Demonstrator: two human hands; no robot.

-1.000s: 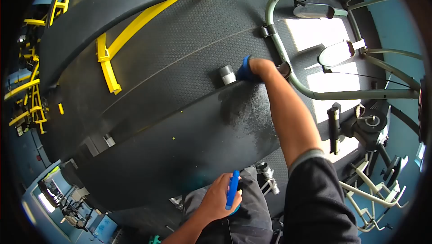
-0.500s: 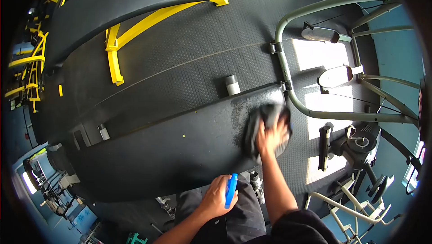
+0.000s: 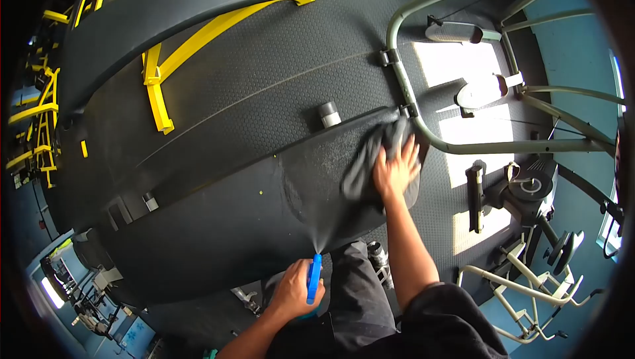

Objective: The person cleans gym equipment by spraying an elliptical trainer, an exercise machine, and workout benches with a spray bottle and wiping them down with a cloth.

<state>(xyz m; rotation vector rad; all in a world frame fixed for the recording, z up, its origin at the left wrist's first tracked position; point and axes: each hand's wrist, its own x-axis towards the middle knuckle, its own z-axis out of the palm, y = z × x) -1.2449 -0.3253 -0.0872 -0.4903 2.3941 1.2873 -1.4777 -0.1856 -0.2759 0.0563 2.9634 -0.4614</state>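
My left hand point(image 3: 296, 291) is wrapped around a spray bottle point(image 3: 314, 279) with a blue trigger head, just in front of the near edge of a black padded bench point(image 3: 218, 226). A fine mist fans out from the nozzle onto the pad, where a damp patch shows. Most of the bottle's body is hidden by the hand. Toward the bench's right end, my right hand point(image 3: 395, 172) lies flat with fingers spread on a dark cloth point(image 3: 364, 170), pressing it against the pad. The cloth is bunched and hangs past the fingers on the left.
A second black bench point(image 3: 178, 8) on a yellow frame point(image 3: 205, 38) stands beyond. Close to the right end, a grey tubular machine frame point(image 3: 401, 71) rises with foot pedals point(image 3: 481, 93). More exercise equipment point(image 3: 529, 187) stands at the right. Black textured matting point(image 3: 264, 107) covers the floor.
My left hand has moved left, and spray now comes from the nozzle. The cloth has spread out to the left under my right hand. A damp patch has appeared on the pad.
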